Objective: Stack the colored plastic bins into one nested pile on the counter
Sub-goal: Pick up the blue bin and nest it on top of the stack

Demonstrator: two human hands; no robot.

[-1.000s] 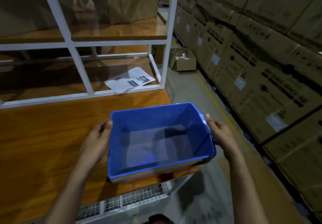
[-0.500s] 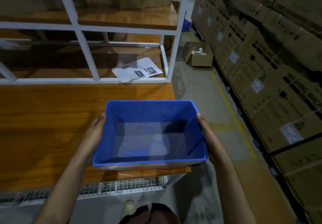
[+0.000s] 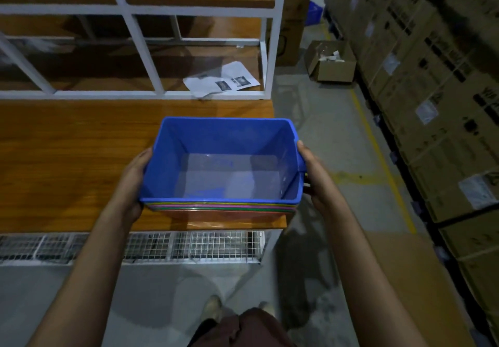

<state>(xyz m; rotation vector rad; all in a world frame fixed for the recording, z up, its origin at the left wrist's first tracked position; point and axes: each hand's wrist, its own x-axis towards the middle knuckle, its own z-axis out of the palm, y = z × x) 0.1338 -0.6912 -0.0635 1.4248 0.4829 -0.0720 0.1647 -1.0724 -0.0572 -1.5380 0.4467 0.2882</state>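
Both hands clamp the nested pile from its 2 short ends: the left hand (image 3: 132,182) lies flat against the left wall, fingers wrapped out of sight under the rims, thumb along the top edge; the right hand (image 3: 315,176) presses the right end by the handle lip, its fingers also hidden behind the bins, so I cannot tell how they are spread. The blue bin (image 3: 224,160) sits on top, empty, with pink, green and yellow rims showing just beneath it. The pile is at the counter (image 3: 67,157) front right corner, overhanging the edge slightly; whether it rests or is lifted is unclear. Opposed side pressure likely keeps the bins squared together. Nesting looks finished.
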